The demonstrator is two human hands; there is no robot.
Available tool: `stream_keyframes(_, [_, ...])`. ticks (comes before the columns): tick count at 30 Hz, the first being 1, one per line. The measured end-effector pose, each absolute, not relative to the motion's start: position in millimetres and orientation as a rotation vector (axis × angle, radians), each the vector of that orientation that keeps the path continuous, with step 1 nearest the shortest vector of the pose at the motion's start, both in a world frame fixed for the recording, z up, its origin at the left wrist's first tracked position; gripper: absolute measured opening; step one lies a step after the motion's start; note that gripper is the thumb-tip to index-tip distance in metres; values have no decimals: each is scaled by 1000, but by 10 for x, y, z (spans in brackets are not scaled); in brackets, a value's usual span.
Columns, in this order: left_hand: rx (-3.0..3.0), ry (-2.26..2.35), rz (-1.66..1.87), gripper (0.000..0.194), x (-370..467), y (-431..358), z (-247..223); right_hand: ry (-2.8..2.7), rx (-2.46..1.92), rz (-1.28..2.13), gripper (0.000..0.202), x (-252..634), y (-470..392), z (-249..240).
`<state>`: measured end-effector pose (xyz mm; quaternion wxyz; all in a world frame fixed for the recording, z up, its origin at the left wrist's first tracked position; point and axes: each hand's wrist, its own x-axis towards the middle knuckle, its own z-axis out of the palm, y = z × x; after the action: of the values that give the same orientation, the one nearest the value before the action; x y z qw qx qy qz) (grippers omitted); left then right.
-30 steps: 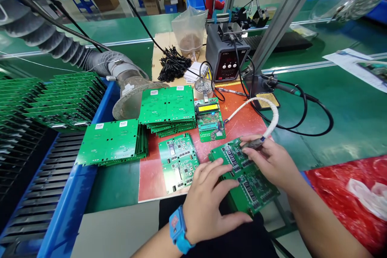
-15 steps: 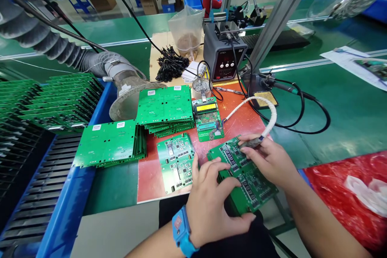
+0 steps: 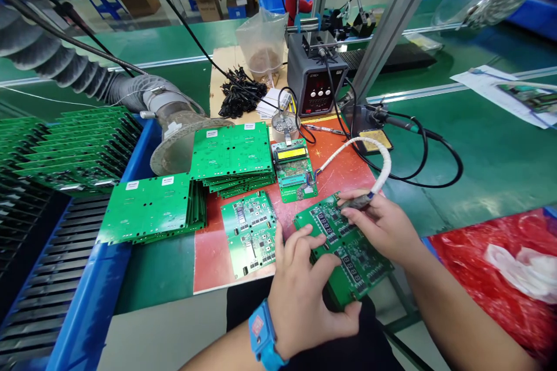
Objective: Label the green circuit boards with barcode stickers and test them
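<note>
Left hand [image 3: 300, 295] has curled, half-spread, against a board [image 3: 348, 243]; right hand [image 3: 385, 226] pinches a cable [image 3: 385, 155] (tip seemingly hidden).

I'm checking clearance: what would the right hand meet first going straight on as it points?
Probably the green rectangular circuit board with two black digit displays, under the grey pen-like probe the hand holds; whether probe and board touch is unclear.

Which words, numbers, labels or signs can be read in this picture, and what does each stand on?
"LEAD FREE": front of the grey station.
"8888": digit shapes on the digit displays of the nearest green board.
Too small or blurred: the station's model marking, the white stickers, the yellow-screen board's print, the blue wristband's mark.
</note>
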<state>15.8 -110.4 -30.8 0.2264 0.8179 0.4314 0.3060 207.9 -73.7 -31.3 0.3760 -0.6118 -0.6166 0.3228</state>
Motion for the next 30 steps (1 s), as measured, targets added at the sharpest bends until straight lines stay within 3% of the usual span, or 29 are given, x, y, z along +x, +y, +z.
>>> stream_keyframes(10, [2336, 1160, 807, 35, 136, -1097, -267, -1737, -1555, 729, 23, 2298, -1347, -261])
stream_keyframes(30, [2324, 1196, 800, 36, 141, -1077, -280, -1949, -1538, 637, 19, 2279, -1258, -251])
